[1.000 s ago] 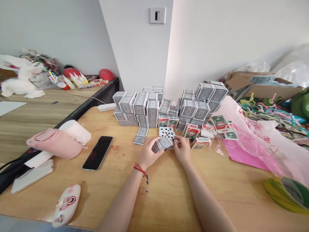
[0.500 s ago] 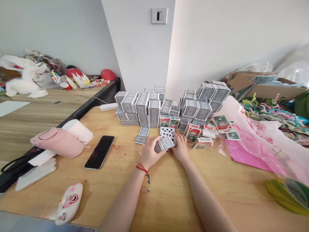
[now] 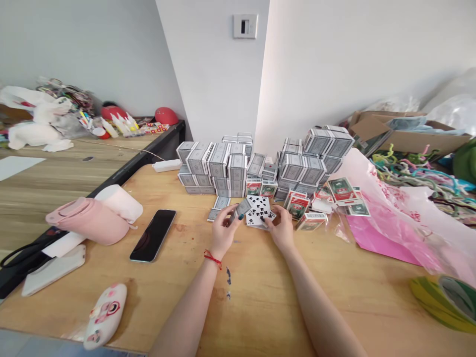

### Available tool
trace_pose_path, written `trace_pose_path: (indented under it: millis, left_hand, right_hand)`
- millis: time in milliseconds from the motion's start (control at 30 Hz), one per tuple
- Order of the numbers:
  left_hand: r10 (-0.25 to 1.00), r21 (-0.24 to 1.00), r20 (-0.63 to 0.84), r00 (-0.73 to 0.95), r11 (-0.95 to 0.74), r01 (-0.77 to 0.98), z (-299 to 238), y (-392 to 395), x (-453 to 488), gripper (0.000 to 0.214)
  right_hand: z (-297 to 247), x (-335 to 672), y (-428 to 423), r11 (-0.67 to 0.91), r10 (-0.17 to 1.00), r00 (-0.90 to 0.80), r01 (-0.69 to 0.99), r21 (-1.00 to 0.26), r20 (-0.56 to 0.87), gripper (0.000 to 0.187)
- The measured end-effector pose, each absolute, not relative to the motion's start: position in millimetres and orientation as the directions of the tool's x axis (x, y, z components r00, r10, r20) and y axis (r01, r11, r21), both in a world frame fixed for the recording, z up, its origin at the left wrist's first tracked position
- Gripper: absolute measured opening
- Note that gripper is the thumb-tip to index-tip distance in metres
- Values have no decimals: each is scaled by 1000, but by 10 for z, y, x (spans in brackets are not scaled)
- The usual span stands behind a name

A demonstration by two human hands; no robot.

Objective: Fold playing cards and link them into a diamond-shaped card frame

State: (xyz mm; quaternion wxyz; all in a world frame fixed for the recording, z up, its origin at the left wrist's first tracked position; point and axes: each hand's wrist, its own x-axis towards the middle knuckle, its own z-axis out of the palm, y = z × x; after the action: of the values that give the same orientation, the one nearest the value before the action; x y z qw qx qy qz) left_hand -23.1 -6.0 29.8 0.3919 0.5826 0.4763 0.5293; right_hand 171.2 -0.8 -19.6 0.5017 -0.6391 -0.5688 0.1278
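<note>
My left hand (image 3: 223, 232) pinches a small packet of playing cards (image 3: 240, 209), grey patterned backs showing, lifted a little off the table. My right hand (image 3: 281, 229) rests with closed fingers on a face-up spread of spade cards (image 3: 260, 211) lying on the wooden table (image 3: 260, 292). The two hands are a few centimetres apart. Just behind them rise stacks of grey card boxes (image 3: 223, 166) and a second heap of boxes (image 3: 312, 158). A red string bracelet sits on my left wrist.
A black phone (image 3: 152, 234) and a pink roll (image 3: 89, 218) lie at the left, a white and pink case (image 3: 104, 314) near the front edge. Loose green card packs (image 3: 340, 191) and a pink plastic bag (image 3: 390, 218) lie right. Two cards (image 3: 219, 207) lie before the left stack.
My left hand has drawn a packet of cards off to the left and raised it. The face-up spade cards are now uncovered, with my right hand staying on them.
</note>
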Motion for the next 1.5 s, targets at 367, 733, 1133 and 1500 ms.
trace_pose_path:
  millis: [367,733,1133,1500]
  left_hand:
    - [939,884,-256,228,323,-337,306,86,-395,47]
    - [920,933,-338,197,355,-57,210,121,-420,34]
    - [910,859,-373,181,413,-303,264,95,-446,24]
    - [873,713,-465,148,468,-522,277,133,-457,18]
  right_hand:
    - [-247,1756,22,143,918,359,100,-985,169,26]
    - [-101,1672,-48,131,920,391,-385,-914,-33,28]
    - [30,1498,-214,117,967,244,-184,-976,70,29]
    - [-3,1452,-272,209,965,168,-31,-977,201,22]
